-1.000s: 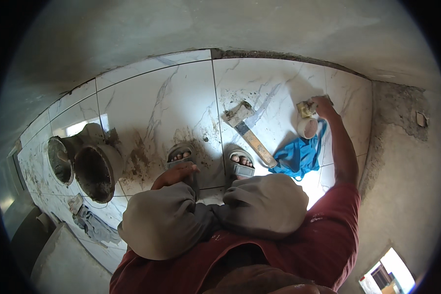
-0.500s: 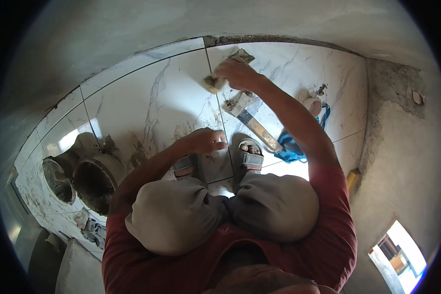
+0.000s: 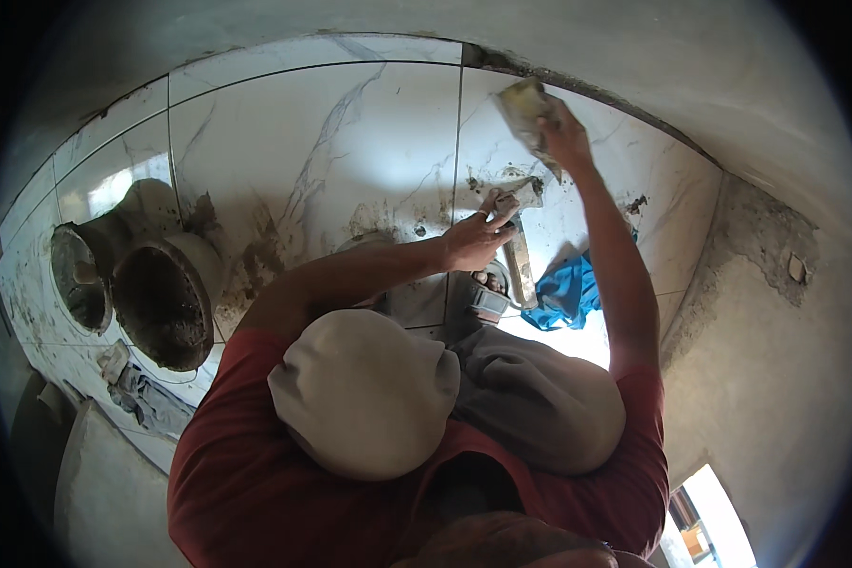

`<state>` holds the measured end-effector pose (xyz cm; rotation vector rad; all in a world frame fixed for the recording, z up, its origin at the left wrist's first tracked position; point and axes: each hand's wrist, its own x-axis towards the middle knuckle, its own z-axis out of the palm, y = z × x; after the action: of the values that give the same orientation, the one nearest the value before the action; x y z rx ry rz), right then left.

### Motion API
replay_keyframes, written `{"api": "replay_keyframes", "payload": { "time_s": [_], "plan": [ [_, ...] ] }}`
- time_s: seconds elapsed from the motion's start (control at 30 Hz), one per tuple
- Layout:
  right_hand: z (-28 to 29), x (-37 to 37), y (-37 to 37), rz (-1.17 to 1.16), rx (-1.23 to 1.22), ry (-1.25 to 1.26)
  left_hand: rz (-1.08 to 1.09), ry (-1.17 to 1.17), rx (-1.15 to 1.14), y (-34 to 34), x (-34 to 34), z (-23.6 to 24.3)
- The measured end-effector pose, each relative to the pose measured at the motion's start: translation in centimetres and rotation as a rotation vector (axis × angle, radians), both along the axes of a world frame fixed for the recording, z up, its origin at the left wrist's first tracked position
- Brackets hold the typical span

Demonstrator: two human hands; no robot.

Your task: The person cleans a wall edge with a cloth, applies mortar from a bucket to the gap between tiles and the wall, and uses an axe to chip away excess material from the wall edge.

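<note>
My right hand [image 3: 566,137] is raised near the far wall edge, its fingers closed round a dirty, yellowish-grey sponge [image 3: 523,109], which is slightly blurred. Closer to me, my left hand [image 3: 478,239] reaches across to a wide-bladed scraper [image 3: 518,260] with a wooden handle. Its fingers are curled at the scraper's upper part, just below the mud-smeared blade; the hand hides part of the grip. The scraper's handle end points back toward my sandalled foot [image 3: 489,295]. Underneath lie white marbled tiles [image 3: 256,142] with brown smears.
Two mortar-crusted buckets [image 3: 166,303] stand at the left, with a crumpled grey cloth [image 3: 151,402] nearer to me. A blue cloth bag [image 3: 570,292] lies right of the scraper, under my right forearm. Rough plastered walls [image 3: 757,312] border the tiles at the right and far side.
My right hand has moved right with the sponge. My left hand has gone forward and right from above my feet to the scraper, which has turned more upright in view. The view has shifted.
</note>
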<state>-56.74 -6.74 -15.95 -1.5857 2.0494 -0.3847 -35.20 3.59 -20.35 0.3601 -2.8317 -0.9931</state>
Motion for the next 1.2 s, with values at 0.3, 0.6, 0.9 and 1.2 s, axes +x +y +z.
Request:
{"api": "replay_keyframes", "payload": {
  "time_s": [0.3,0.6,0.9,1.2],
  "plan": [
    [1.3,15.4,9.9,0.729,0.496,-0.297,-0.217,0.109,0.849,7.1,2.3,-0.9],
    [1.6,9.1,-3.2,0.469,-0.049,0.148,-0.467,-0.099,0.848,4.6,6.1,4.5],
    [1.1,12.5,7.6,1.152,0.359,0.058,-0.395,-0.131,1.265,1.4,10.0,6.2],
    [0.0,13.9,-1.8,0.42,0.052,0.075,-0.398,-0.152,1.37,1.7,10.3,6.2]
  ]
}}
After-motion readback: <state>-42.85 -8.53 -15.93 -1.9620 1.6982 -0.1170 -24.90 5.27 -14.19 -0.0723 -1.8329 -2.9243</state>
